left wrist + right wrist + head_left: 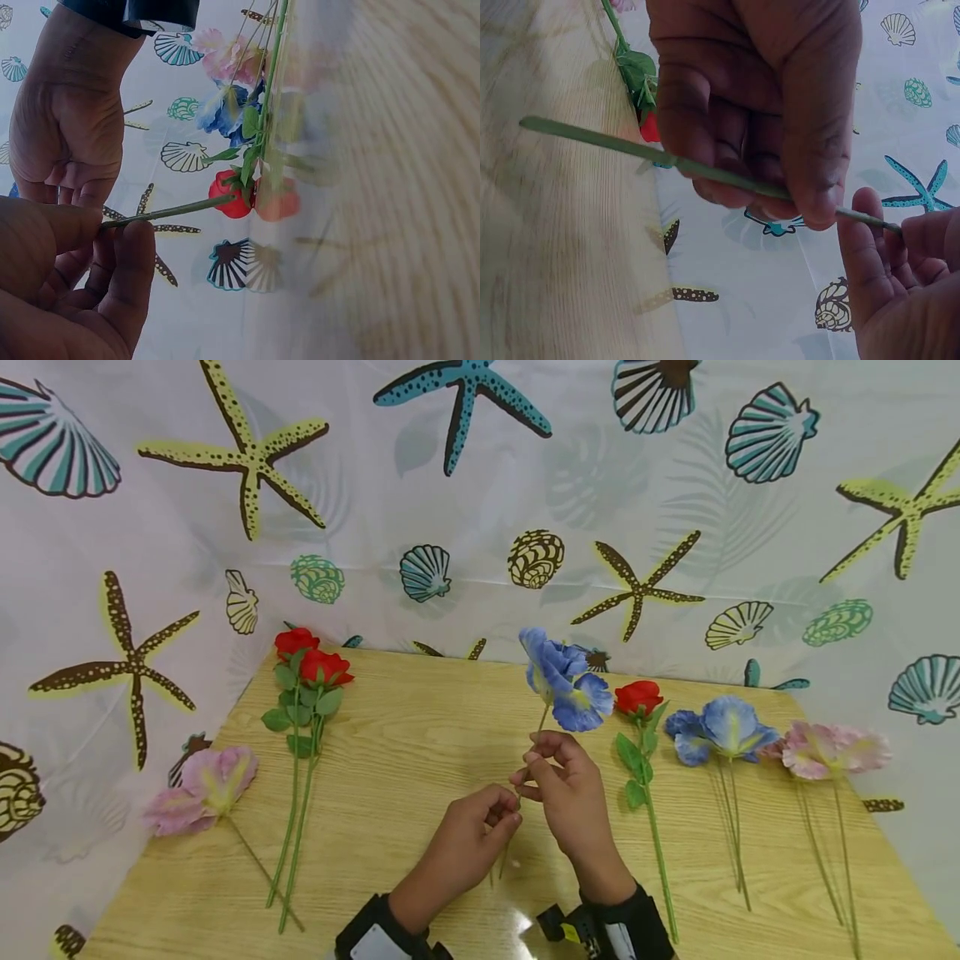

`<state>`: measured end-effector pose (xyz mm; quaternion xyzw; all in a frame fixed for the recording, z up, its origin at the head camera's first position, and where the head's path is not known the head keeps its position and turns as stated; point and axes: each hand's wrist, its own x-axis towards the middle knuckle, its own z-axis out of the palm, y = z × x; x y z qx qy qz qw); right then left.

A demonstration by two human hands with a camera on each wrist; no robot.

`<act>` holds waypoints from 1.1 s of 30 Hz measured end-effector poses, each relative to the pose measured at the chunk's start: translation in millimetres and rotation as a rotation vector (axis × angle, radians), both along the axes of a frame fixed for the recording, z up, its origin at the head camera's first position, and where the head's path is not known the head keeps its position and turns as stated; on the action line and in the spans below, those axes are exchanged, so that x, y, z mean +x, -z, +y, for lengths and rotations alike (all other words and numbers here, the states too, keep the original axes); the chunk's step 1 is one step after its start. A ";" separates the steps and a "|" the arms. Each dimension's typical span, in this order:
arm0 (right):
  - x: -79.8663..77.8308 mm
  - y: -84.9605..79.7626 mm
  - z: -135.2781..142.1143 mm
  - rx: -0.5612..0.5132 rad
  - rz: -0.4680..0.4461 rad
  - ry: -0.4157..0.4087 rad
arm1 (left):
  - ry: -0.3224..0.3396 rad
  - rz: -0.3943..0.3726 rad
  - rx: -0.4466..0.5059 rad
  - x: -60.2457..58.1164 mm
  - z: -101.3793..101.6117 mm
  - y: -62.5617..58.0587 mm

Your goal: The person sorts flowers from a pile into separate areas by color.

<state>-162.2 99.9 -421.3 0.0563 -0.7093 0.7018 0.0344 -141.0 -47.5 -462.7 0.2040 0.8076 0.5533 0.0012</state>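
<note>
Both hands hold a blue flower (pixel 564 683) upright over the wooden table, its ruffled petals above the fingers. My right hand (pixel 576 797) pinches the thin green stem below the bloom. Lower down, my left hand (pixel 474 837) pinches the same stem between thumb and fingers. The stem (pixel 176 211) sticks out past the left fingertips in the left wrist view, its cut end free. From the right wrist, the left hand (pixel 757 97) shows farther along the stem, beyond the right hand (pixel 900 281). A red rose (pixel 639 697) lies just right of the right hand.
On the wooden table (pixel 405 718), two red roses (pixel 324 668) and a pink flower (pixel 217 781) lie at left. Farther right are another blue flower (pixel 727 728) and pink blooms (pixel 832 749) on long stems. A white cloth (pixel 480 510) printed with shells and starfish hangs behind.
</note>
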 end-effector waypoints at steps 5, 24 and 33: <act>1.1 -3.5 1.6 0.062 0.003 -0.045 | -0.014 0.036 -0.001 -0.3 -2.0 -1.7; 2.7 -7.2 5.3 0.112 0.077 -0.031 | 0.022 0.017 0.010 -1.1 -2.6 -2.5; -2.6 -17.8 39.5 0.439 0.160 0.142 | 0.010 -0.056 -0.128 -9.2 -21.3 -0.1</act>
